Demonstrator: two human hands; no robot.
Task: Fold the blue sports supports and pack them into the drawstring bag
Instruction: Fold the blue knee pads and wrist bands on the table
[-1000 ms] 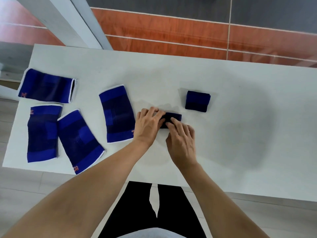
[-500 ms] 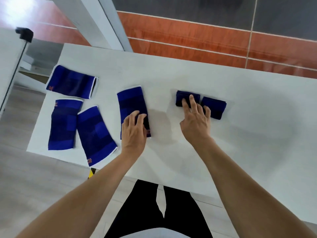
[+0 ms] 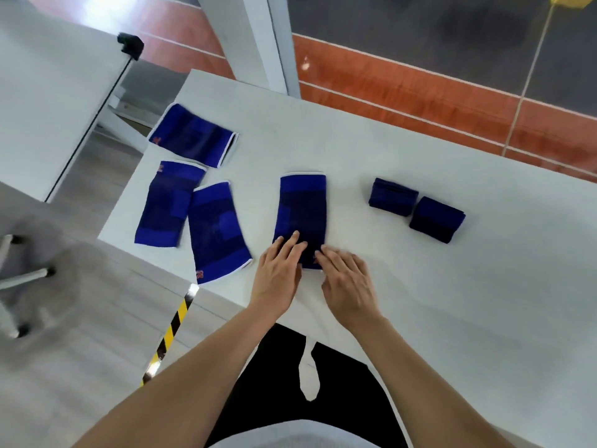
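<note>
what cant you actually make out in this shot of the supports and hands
Head view:
- Drawstring bag: nowhere in frame.
- Near end of the flat support: covered by the left hand and right hand.
- Orange logos on the supports: too small and blurred to read.
- Two folded supports: number of folds unclear.

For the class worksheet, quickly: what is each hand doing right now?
Left hand: open, straight fingers resting on the near end of the flat blue support.
Right hand: open, fingertips touching the same support's near corner.
</note>
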